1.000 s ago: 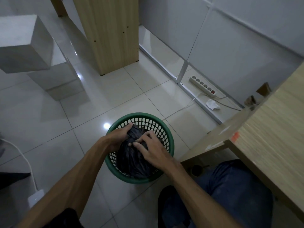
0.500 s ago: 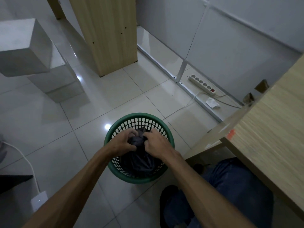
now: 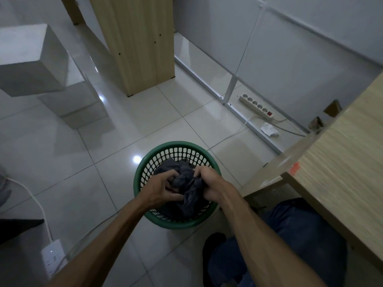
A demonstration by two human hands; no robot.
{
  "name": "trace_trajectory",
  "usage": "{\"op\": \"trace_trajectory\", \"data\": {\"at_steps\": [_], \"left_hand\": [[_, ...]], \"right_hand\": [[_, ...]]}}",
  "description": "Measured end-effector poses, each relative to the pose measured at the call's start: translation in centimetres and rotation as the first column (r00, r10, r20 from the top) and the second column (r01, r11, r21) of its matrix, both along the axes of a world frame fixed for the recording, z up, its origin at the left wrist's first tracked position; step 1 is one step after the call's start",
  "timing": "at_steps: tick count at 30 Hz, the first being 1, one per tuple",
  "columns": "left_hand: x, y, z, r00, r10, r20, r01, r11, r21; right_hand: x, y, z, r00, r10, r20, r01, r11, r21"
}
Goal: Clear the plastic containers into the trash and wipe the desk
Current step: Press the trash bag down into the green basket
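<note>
A round green mesh trash basket stands on the tiled floor in front of my knees. A black plastic bag fills it, bunched up at the top. My left hand grips the bag's gathered edge on the left side. My right hand is closed on the bunched plastic on the right side. Both hands sit over the basket's mouth, close together. What lies inside the bag is hidden. No plastic containers show.
The wooden desk juts in at the right, its corner near the basket. A white power strip, cables and a crumpled tissue lie by the wall. A wooden panel and grey blocks stand behind.
Both hands have drawn together and closed on the top of the bag, gathering it into a tighter bunch. The basket has stayed in place.
</note>
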State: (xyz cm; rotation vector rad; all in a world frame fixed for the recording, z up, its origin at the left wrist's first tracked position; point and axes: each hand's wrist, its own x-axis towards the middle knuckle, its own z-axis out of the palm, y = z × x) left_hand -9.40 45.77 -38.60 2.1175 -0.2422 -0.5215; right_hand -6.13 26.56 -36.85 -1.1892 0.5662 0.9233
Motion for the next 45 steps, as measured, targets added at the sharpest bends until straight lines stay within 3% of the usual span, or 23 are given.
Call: {"op": "trace_trajectory", "data": {"at_steps": [4,7,10,13,15,17,21,23,27,31,36,40,41,44,45], "left_hand": [[0.8,0.0,2.3,0.99,0.046,-0.135,-0.058,0.995,-0.082],[1.9,0.8,4.0,0.958,0.011,-0.285,-0.036,0.996,-0.08],[2.9,1.6,4.8,0.94,-0.022,-0.34,0.023,1.0,-0.002],[3.2,2.2,4.9,0.915,-0.011,-0.403,0.012,1.0,-0.001],[2.9,2.3,4.6,0.886,-0.025,-0.464,0.021,1.0,-0.015],[2.4,2.5,4.3,0.869,-0.029,-0.495,0.017,0.999,-0.03],[1.8,4.0,3.8,0.847,0.04,-0.53,-0.049,0.999,-0.002],[1.5,5.1,3.4,0.835,0.083,-0.544,-0.102,0.995,-0.005],[0.8,6.2,3.1,0.819,0.068,-0.57,-0.108,0.994,-0.036],[-0.6,8.8,1.8,0.789,0.11,-0.604,-0.114,0.993,0.033],[-1.3,10.5,-0.7,0.829,0.242,-0.505,-0.181,0.969,0.169],[0.3,7.5,-2.1,0.961,0.234,-0.146,-0.148,0.884,0.444],[0.7,6.4,-2.4,0.967,0.238,-0.092,-0.174,0.878,0.446],[0.9,2.6,-2.0,0.954,0.298,0.016,-0.297,0.942,0.153],[0.9,1.5,-2.1,0.961,0.265,0.081,-0.273,0.953,0.131]], "right_hand": [[0.0,0.2,1.1,0.997,0.075,0.024,-0.074,0.997,-0.038],[0.2,0.0,1.8,0.97,0.229,0.076,-0.228,0.973,-0.019],[0.3,0.2,2.5,0.895,0.376,0.241,-0.337,0.923,-0.186],[0.3,0.3,1.9,0.809,0.453,0.374,-0.296,0.865,-0.406],[0.1,-0.1,0.9,0.788,0.444,0.427,-0.148,0.809,-0.568],[-0.3,0.1,1.0,0.708,0.529,0.468,-0.07,0.712,-0.699],[-0.1,-0.5,0.7,0.554,0.763,0.333,-0.233,0.526,-0.818],[-0.2,-1.5,0.2,0.578,0.757,0.305,-0.232,0.51,-0.828],[-0.7,-2.9,-0.8,0.675,0.669,0.311,-0.001,0.423,-0.906],[-1.2,-4.0,-1.6,0.779,0.596,0.195,-0.002,0.313,-0.95],[-1.5,-4.6,-3.0,0.891,0.416,0.182,0.04,0.327,-0.944],[-2.1,-4.5,-3.0,0.887,0.388,0.252,0.133,0.309,-0.942],[-2.1,-4.2,-2.8,0.866,0.414,0.281,0.158,0.306,-0.939],[-1.6,-2.8,-1.8,0.746,0.518,0.418,0.234,0.383,-0.894],[-1.6,-2.1,-1.7,0.698,0.546,0.463,0.245,0.426,-0.871]]}}
